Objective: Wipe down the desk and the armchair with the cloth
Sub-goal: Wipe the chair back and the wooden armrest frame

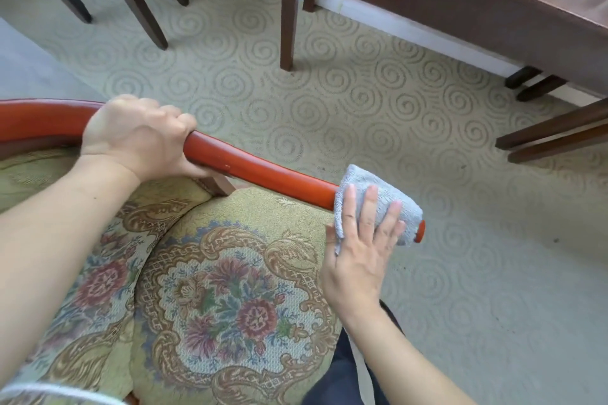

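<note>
The armchair has a curved red-brown wooden arm rail (263, 174) and a floral green seat cushion (230, 289). My left hand (138, 138) is closed around the rail near its bend. A grey cloth (391, 204) is draped over the rail's front end. My right hand (362, 250) lies flat with its fingers spread, pressing the cloth against that end. Only the red tip of the rail shows past the cloth. The dark wooden desk (460, 3) stands at the upper right, apart from both hands.
Pale carpet with a swirl pattern (362, 102) covers the floor. Dark legs of another chair (138, 6) stand at the upper left. More dark wooden legs (552, 131) jut in at the right edge. My dark trouser leg (342, 371) is beside the seat.
</note>
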Tool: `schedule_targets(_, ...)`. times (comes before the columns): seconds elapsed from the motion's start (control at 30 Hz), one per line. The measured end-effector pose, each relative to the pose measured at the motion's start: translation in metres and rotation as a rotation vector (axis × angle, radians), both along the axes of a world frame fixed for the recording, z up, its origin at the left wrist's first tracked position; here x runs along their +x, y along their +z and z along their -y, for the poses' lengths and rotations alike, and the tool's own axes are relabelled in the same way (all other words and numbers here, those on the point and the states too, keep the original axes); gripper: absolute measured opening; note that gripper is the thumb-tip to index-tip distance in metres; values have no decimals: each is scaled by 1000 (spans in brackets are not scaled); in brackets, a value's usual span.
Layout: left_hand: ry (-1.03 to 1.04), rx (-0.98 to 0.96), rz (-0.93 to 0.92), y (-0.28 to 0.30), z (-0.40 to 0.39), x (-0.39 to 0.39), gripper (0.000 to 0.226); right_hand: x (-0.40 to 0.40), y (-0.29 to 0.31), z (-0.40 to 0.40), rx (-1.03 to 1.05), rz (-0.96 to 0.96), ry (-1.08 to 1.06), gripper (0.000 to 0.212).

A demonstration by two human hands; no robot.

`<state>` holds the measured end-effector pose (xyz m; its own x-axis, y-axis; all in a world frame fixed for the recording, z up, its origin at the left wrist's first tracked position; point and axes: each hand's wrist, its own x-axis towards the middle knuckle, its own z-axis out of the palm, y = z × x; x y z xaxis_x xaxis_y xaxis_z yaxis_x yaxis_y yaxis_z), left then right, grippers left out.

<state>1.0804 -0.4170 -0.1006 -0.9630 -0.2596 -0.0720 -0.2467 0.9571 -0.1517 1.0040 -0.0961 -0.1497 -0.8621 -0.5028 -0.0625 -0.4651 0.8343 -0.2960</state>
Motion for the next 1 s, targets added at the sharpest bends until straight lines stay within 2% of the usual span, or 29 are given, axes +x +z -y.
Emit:
schedule_targets(0.13,32,-23,34,1,0,-1,80,37,2,111,-94,62,261,64)
schedule_targets(0.23,38,9,14,2,-1,-1,52,43,14,176,-186,156,268,58)
schedule_targets(0.3,26,9,14,3,0,-2,52,33,17,168,-131,109,372,60)
schedule_targets(0.37,40,-27,26,2,-1,0,72,8,18,121,-20,18,516,64)
schedule_targets(0.4,39,-40,15,2,-1,0,79,-7,17,91,11,-17,518,64)
schedule_targets(0.5,37,-12,12,4,-3,-2,87,-42,15,-5,40,-56,315,62)
schedule_targets(0.6,17,6,14,4,-3,-2,91,-46,14,-59,-43,108,30,54)
schedule_targets(0.67,11,-5,22,4,-2,-1,91,-37,10,-47,-82,169,-133,53)
schedule_targets(0.7,18,-10,34,6,-3,0,92,-31,10,-31,-85,141,-141,55)
schedule_targets(0.77,20,-11,50,8,-4,1,91,-12,10,15,-85,30,-8,59)
schedule_targets(0.87,22,-28,76,6,-4,2,72,28,13,103,-111,113,278,64)
schedule_targets(0.93,31,-52,24,6,-3,2,39,50,20,157,-163,204,348,61)
schedule_targets(1.0,13,-49,-54,6,-2,1,24,50,23,174,-156,191,383,64)
